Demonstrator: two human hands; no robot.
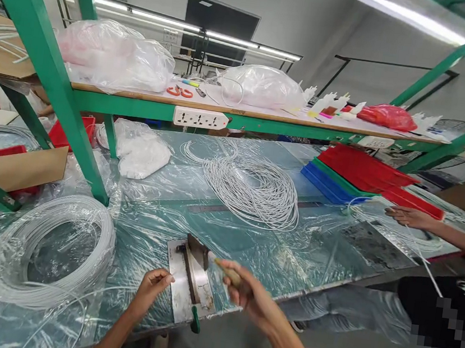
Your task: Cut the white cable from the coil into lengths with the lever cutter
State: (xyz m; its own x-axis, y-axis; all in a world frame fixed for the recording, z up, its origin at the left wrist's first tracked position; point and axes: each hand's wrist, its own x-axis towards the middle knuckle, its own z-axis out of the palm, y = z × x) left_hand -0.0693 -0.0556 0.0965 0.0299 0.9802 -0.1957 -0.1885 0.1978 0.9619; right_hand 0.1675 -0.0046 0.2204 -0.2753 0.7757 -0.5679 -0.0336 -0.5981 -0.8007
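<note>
My right hand [249, 294] is closed round the wooden handle of a broad-bladed knife [197, 250]. Its dark blade lies over a metal plate [177, 297] at the table's front edge. A dark bar runs along the plate, and a green-handled piece [195, 319] sits at its near end. Left of the plate, my left hand [153, 288] pinches thumb against fingers, its fingertips by the plate's edge. A thin white wire [112, 292] runs to this hand from the left; its end at the fingers is hard to make out.
A plastic-wrapped coil of white wire [59, 203] lies at left, and a loose coil [251, 190] farther back. Stacked red, green and blue trays [342, 179] stand at back right. Another person's hand [411, 217] works at right. A green-framed shelf [139, 107] crosses behind.
</note>
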